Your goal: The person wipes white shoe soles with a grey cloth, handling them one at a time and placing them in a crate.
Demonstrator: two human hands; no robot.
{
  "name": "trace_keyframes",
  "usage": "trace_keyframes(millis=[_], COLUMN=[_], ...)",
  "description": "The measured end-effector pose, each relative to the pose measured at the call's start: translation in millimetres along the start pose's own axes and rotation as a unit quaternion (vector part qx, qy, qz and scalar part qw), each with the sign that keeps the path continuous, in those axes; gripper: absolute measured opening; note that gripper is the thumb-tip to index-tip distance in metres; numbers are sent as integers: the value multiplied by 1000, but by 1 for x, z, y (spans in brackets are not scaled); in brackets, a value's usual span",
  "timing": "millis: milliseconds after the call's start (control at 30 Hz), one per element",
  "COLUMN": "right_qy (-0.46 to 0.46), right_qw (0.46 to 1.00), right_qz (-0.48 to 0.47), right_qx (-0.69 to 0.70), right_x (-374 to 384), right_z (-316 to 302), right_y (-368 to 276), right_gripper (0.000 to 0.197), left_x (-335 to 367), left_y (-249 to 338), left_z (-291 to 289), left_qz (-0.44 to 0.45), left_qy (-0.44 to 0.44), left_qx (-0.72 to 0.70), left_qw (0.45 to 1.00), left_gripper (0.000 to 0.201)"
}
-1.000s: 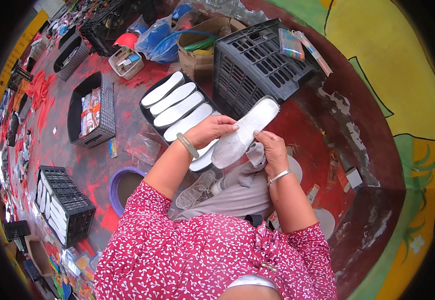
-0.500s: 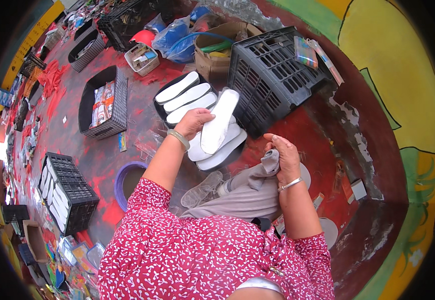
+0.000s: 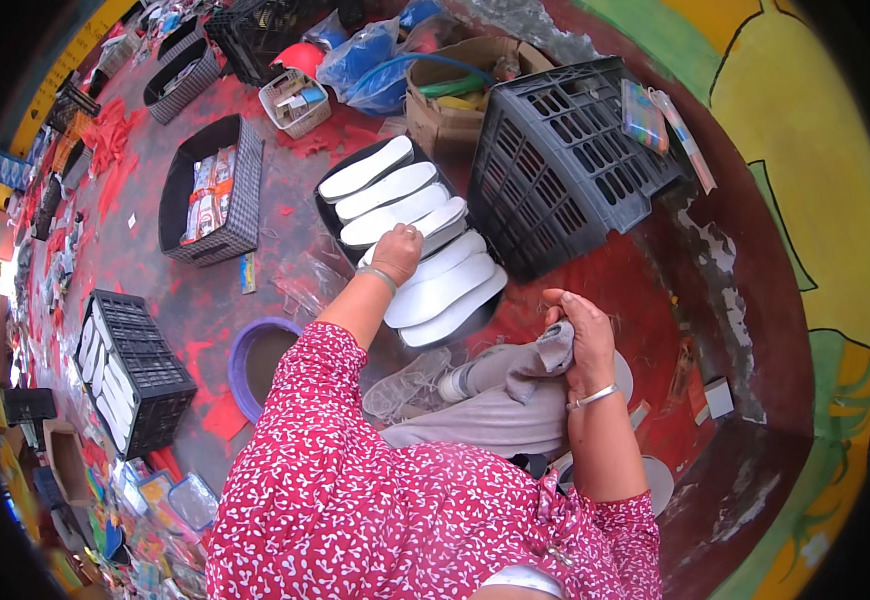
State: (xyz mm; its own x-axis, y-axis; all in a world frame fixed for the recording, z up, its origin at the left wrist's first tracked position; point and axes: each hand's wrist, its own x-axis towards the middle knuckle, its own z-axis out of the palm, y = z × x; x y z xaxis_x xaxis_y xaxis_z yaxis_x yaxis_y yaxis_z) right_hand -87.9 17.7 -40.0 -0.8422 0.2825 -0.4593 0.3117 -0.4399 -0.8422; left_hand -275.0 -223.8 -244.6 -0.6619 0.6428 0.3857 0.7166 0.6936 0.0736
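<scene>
White shoe insoles [image 3: 450,288] stand in a row inside a dark bin [image 3: 327,212] on the floor ahead of me. My left hand [image 3: 398,252], with a bangle at its wrist, is down among them, its fingers closed on one white insole [image 3: 445,216] near the row's middle. That insole lies slanted against its neighbours, and the fingertips are partly hidden. To the right, above my grey-trousered knee, my right hand [image 3: 585,340] is closed round a bunched grey cloth [image 3: 555,348].
An upturned black crate [image 3: 555,150] stands right of the bin, with coloured packs [image 3: 645,118] on it. A cardboard box [image 3: 442,125] sits behind. Left are a woven basket [image 3: 230,235] of packets, a purple basin [image 3: 240,372] and another crate [image 3: 160,385] with white insoles.
My left hand has lowered the insole from above the bin into the row. My right hand keeps the grey cloth. The whole view has shifted slightly.
</scene>
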Motion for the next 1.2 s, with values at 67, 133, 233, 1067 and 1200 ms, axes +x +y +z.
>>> trace_keyframes(millis=[67, 133, 233, 1067, 1200], right_qy=[7, 12, 7, -6, -9], right_qw=[1000, 1000, 1000, 1000, 1000], right_qz=[3, 2, 2, 4, -5], right_qx=[-7, -18, -13, -15, -14], right_x=[2, 4, 8, 7, 7], right_z=[0, -1, -3, -2, -5], right_y=[1, 3, 6, 8, 9], right_gripper=[25, 25, 24, 23, 23], left_x=[-6, -11, -13, -59, -18], left_y=[1, 1, 3, -33, -11], left_z=[13, 20, 22, -27, -23], left_qz=[2, 6, 7, -265, -261], left_qy=[-10, -34, -43, -225, -208], left_qx=[-2, -1, 11, -132, -151], left_qw=[1000, 999, 999, 928, 931], left_gripper=[9, 9, 10, 48, 54])
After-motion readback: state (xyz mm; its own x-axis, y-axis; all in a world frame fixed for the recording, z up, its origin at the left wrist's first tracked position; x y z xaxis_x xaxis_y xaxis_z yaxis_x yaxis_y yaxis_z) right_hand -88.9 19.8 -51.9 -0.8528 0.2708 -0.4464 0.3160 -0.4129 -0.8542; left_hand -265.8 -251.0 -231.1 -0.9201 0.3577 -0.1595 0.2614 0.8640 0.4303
